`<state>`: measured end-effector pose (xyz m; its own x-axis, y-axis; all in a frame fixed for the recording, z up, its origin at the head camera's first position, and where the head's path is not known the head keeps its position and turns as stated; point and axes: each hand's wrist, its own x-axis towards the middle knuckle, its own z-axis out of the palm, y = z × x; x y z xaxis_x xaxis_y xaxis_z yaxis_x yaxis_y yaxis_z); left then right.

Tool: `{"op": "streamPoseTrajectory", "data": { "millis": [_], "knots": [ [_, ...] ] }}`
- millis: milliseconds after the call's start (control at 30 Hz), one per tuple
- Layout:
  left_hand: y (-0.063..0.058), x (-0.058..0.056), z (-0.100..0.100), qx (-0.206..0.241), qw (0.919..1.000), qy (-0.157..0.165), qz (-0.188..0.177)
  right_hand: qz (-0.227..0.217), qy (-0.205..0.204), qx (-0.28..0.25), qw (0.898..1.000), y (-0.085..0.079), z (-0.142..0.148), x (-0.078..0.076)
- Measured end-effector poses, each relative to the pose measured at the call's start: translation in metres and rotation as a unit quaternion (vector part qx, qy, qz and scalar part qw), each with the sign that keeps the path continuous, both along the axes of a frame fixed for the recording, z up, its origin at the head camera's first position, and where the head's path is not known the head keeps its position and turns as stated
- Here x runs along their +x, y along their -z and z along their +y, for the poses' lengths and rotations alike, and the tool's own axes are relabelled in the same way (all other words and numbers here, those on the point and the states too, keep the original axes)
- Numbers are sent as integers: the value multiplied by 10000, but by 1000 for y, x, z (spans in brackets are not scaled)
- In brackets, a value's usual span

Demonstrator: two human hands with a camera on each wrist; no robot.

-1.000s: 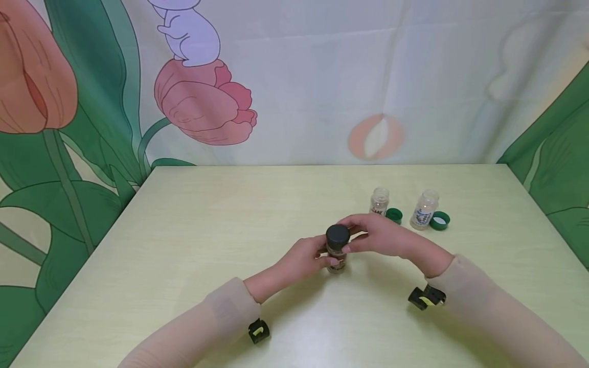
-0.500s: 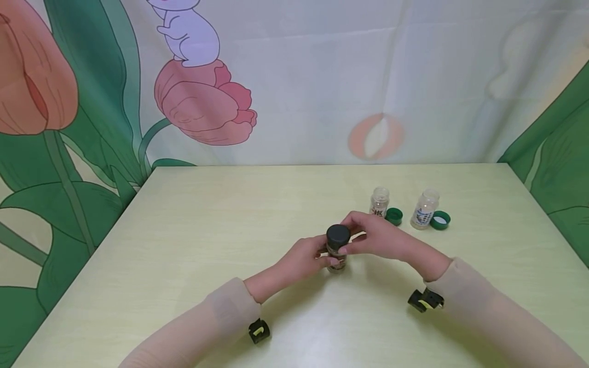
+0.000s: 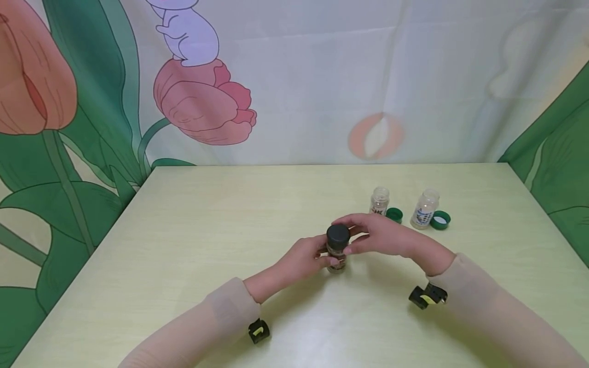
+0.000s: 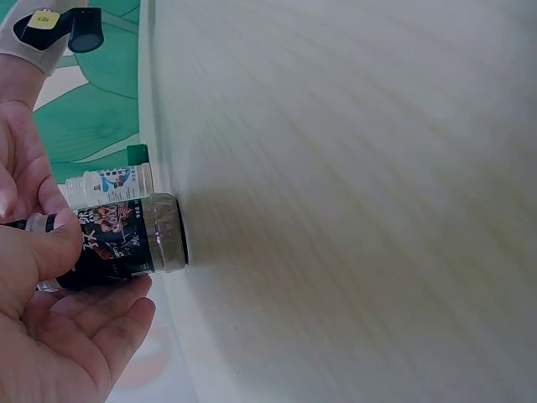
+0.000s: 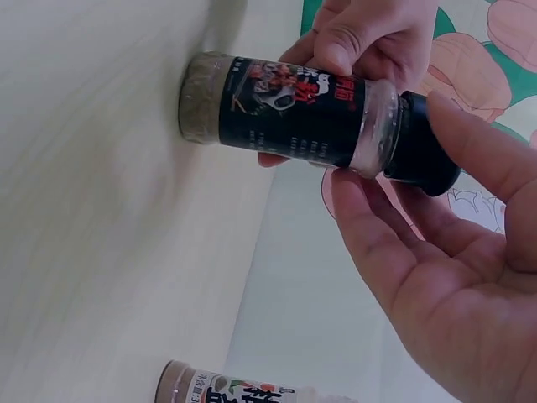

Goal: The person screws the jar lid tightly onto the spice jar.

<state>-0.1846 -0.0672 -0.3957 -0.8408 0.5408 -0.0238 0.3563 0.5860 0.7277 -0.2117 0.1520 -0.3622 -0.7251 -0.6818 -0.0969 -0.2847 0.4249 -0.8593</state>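
A spice jar [image 5: 285,109] with a black printed label stands upright on the table, its black cap [image 3: 338,236] on top. My left hand [image 3: 299,260] grips the jar's body, thumb across the front. From the right, my right hand [image 3: 384,237] pinches the cap: in the right wrist view its thumb lies on the cap's side, and the other fingers curl by the cap and the clear neck. Brown contents show through the jar's bottom in that view.
Behind the right hand stand two uncapped clear jars with printed labels, a left one [image 3: 380,199] and a right one [image 3: 424,209]. Beside them lie two green caps, one [image 3: 394,215] partly behind the hand, the other [image 3: 440,220] with its white inside showing.
My right hand's fingers shifted slightly toward the left round the cap, then back to the right. The left hand and the spice jar have stayed in place.
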Motion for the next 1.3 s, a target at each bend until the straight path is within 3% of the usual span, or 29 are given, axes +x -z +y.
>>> {"op": "streamPoseTrajectory", "data": {
  "millis": [233, 700, 1067, 1167, 1300],
  "knots": [
    [1, -1, 0, 29, 10000, -2, -15, 214, 13, 12, 9998, 0, -4, 1],
    [0, 0, -1, 25, 9999, 77, 82, 230, 299, -233, 9990, 8, -9, 3],
    [0, 0, -2, 70, 9999, 109, 70, 596, 697, 205, 9956, 8, -13, 7],
    [1, 0, -2, 67, 9999, 95, 58, 606, 640, 297, 9957, 8, -12, 7],
    [1, 0, -1, 15, 10000, 49, 66, 480, 273, 301, 9980, 7, -6, 3]
  ]
}}
